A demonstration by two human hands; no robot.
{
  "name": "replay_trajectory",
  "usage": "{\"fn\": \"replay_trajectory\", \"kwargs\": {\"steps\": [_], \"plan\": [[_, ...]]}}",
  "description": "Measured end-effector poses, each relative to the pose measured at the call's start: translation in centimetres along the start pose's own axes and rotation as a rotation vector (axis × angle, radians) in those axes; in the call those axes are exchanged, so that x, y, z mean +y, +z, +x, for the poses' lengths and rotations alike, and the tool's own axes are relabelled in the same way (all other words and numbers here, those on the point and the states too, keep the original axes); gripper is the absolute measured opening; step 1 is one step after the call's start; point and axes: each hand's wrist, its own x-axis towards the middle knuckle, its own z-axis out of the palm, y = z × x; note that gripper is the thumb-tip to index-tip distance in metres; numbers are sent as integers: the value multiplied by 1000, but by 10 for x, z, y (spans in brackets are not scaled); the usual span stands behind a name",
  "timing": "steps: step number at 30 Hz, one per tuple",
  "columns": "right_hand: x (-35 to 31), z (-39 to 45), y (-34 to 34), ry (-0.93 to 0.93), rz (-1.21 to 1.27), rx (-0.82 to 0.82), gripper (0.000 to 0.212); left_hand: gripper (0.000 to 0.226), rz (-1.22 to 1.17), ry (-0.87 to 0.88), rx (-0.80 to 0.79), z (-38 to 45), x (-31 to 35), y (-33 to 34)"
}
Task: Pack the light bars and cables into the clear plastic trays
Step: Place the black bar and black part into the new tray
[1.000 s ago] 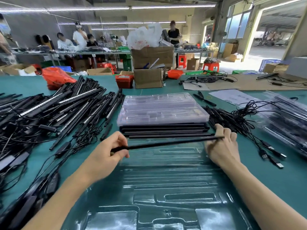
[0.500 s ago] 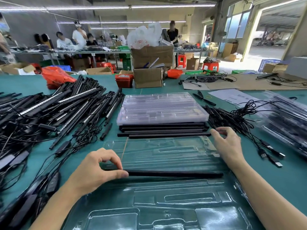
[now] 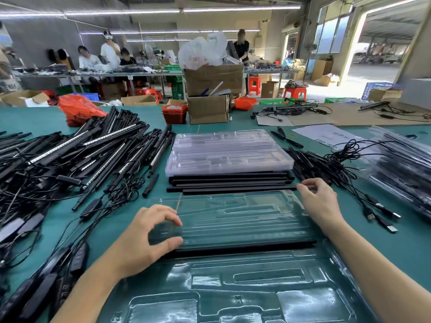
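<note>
An open clear plastic tray (image 3: 233,215) lies on the green table right in front of me. One black light bar (image 3: 247,246) lies across its middle in a slot. My left hand (image 3: 144,241) hovers at the bar's left end, thumb against it and fingers lifted and loosely curved. My right hand (image 3: 323,201) reaches to the right end of a row of black bars (image 3: 228,183) just beyond the tray, fingertips touching the nearest bar's end. A bundle of black cables (image 3: 338,164) with USB plugs lies to the right.
A stack of clear trays (image 3: 228,152) sits behind the row of bars. A big pile of light bars with wires (image 3: 81,155) fills the left. Packed trays (image 3: 401,164) lie at the right edge. A cardboard box (image 3: 207,108) and a red bin (image 3: 173,113) stand further back.
Both hands lowered the black bar into the open tray. The right hand then let go and moved up to the row of bars; the left hand's fingers lifted off the bar.
</note>
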Motion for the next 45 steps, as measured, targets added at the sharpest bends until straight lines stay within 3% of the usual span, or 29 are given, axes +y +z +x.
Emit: {"fn": "replay_trajectory", "kwargs": {"steps": [5, 12, 17, 21, 23, 29, 33, 37, 39, 41, 43, 45], "plan": [[-4, 10, 0, -12, -208, -65, 35, 56, 270, 0, -52, -1, 1, 1], [-5, 24, 1, -50, -584, -212, 50, 60, 261, -21, -66, 0, -3, 2], [-7, 23, 3, -29, -691, -164, 54, 58, 253, -18, -51, 0, -4, 2], [-14, 16, 1, -129, -762, 15, 39, 58, 259, -22, -47, 1, -4, 3], [-16, 13, -4, -165, -730, 80, 27, 61, 253, -20, -48, 1, -3, 2], [-19, 10, -16, -28, -680, 28, 19, 67, 252, -7, -52, -1, -1, 2], [-28, 6, -22, -33, -409, 105, 20, 70, 256, -10, -55, 0, -2, 2], [-49, 3, -23, -82, 17, 80, 15, 70, 267, -10, -56, 1, -3, 2], [-62, -3, -28, -118, 227, -56, 12, 70, 261, -8, -51, 1, -4, 3], [-72, -13, -36, -184, 339, -467, 11, 71, 258, -11, -48, 1, -3, 2], [-78, -26, -42, -244, 227, -934, 8, 71, 260, -10, -50, 1, -4, 2], [-83, -39, -42, -289, -1, -1215, 13, 71, 259, -12, -50, 1, -4, 2]]}}
